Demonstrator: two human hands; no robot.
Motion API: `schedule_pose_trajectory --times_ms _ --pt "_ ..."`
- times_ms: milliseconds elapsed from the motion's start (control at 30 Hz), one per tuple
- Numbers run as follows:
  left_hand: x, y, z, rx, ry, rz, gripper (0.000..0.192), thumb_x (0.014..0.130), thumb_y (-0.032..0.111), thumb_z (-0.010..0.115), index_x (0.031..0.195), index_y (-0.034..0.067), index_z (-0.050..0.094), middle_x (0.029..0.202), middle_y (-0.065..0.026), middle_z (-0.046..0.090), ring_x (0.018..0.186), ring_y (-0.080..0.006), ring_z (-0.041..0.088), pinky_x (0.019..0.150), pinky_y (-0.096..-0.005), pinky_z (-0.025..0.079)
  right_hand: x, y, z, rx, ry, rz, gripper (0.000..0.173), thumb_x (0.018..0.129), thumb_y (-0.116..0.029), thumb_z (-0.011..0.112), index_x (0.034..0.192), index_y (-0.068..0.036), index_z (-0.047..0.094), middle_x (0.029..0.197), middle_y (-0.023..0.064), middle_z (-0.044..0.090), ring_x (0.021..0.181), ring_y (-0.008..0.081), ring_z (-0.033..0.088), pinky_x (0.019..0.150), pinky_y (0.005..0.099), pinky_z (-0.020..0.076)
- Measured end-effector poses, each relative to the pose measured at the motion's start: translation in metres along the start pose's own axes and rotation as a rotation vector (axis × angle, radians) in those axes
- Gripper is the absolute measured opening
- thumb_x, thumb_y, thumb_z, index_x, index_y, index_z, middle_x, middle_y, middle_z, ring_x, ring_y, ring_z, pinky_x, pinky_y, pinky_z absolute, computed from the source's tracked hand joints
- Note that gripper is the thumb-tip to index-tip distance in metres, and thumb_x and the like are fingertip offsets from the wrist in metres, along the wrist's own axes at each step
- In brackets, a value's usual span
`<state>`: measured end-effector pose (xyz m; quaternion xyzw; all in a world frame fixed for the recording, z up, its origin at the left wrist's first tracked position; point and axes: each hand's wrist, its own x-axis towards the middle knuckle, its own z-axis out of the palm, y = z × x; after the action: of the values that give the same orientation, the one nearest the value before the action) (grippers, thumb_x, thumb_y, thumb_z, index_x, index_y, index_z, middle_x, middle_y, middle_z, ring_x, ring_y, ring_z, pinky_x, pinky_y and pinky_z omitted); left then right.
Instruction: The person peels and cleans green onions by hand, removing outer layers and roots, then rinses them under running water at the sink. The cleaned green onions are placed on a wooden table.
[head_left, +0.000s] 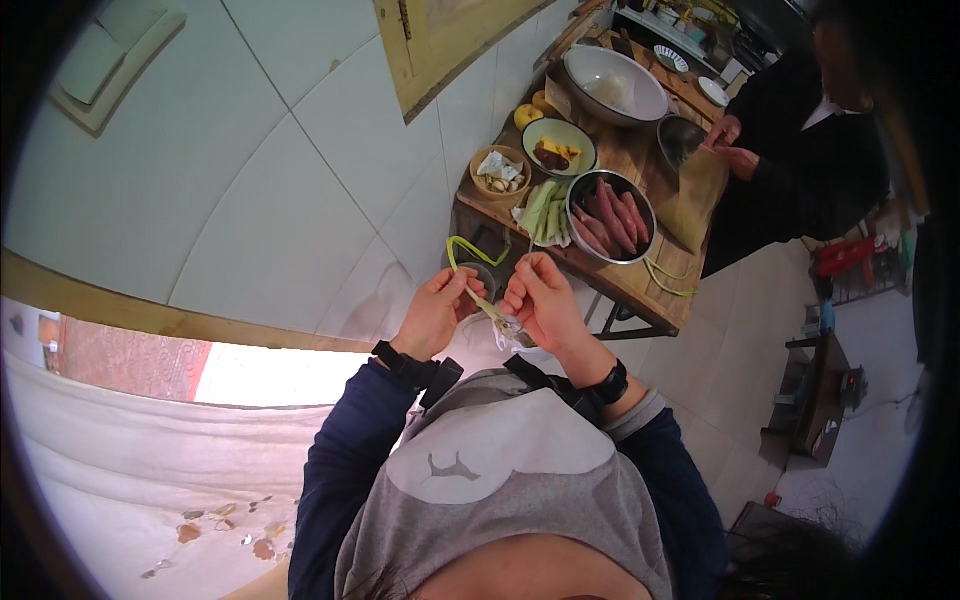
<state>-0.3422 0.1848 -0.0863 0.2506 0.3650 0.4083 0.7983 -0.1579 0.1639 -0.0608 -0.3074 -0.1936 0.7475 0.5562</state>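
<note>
My left hand (442, 304) grips the pale stem of a green onion (480, 298), whose green leaf bends up toward the table. Close beside it, my right hand (541, 300) has its fingertips pinched together at a thin, pale strand; its other fingers are curled. The root end of the onion hangs between both hands, over a whitish plastic bag. Behind my left hand is a dark round container (480, 277), partly hidden. Just past my hands, at the table's near edge, lie green vegetable pieces (546, 214) beside a metal bowl of sweet potatoes (611, 217).
On the wooden table (652, 300) stand a garlic basket (501, 172), an enamel bowl with food (559, 148), a large white basin (615, 84) and a metal bowl (679, 141). A person (802, 150) at the right holds a yellowish bag (694, 199). A tiled wall rises left.
</note>
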Motion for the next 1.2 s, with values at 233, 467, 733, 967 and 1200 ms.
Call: schedule_pose_trajectory --times_ms 233,467,733,967,1200 --pt "0.028 -0.002 -0.009 -0.023 0.054 0.065 0.019 0.099 0.023 0.05 0.108 0.007 0.055 0.089 -0.0001 0.057 0.087 -0.015 0.057 0.08 -0.0299 0.045 0.002 -0.004 -0.022 -0.094 0.032 0.148 0.014 0.098 -0.019 0.053 0.105 -0.008 0.049 0.086 0.004 0.053 0.079 0.0173 0.054 0.072 0.0335 0.0489" --pt "0.035 0.012 -0.01 0.034 0.103 0.161 0.023 0.099 0.025 0.05 0.112 0.007 0.055 0.094 -0.0024 0.059 0.093 -0.0162 0.058 0.083 -0.0311 0.046 0.037 -0.088 -0.072 -0.001 0.298 -0.32 0.026 0.091 -0.012 0.062 0.114 -0.005 0.053 0.1 0.0077 0.061 0.09 0.0183 0.061 0.077 0.0316 0.0516" --pt "0.034 0.012 0.008 0.053 0.071 0.087 0.024 0.097 0.025 0.056 0.112 0.007 0.056 0.099 -0.0019 0.06 0.097 -0.015 0.059 0.084 -0.0311 0.047 0.035 -0.104 -0.079 0.046 0.241 -0.308 0.02 0.086 0.0 0.061 0.105 -0.005 0.056 0.078 0.0027 0.057 0.071 0.0138 0.058 0.056 0.0266 0.0462" --pt "0.043 0.018 0.021 0.075 0.017 0.114 0.023 0.097 0.024 0.057 0.109 0.005 0.061 0.088 0.0007 0.057 0.081 -0.008 0.053 0.075 -0.0251 0.046 0.032 -0.102 -0.061 -0.144 0.148 -0.263 0.017 0.091 -0.01 0.059 0.107 -0.005 0.06 0.088 0.0036 0.063 0.067 0.0095 0.056 0.054 0.0192 0.0411" --pt "0.041 0.03 0.038 0.114 -0.015 0.011 0.026 0.098 0.031 0.053 0.1 0.006 0.058 0.092 -0.0018 0.058 0.081 -0.0111 0.055 0.07 -0.0228 0.045 0.012 -0.079 -0.025 -0.818 -0.148 -0.03 0.025 0.097 -0.022 0.054 0.114 -0.005 0.061 0.099 0.0017 0.065 0.059 0.0026 0.047 0.049 0.0171 0.0353"
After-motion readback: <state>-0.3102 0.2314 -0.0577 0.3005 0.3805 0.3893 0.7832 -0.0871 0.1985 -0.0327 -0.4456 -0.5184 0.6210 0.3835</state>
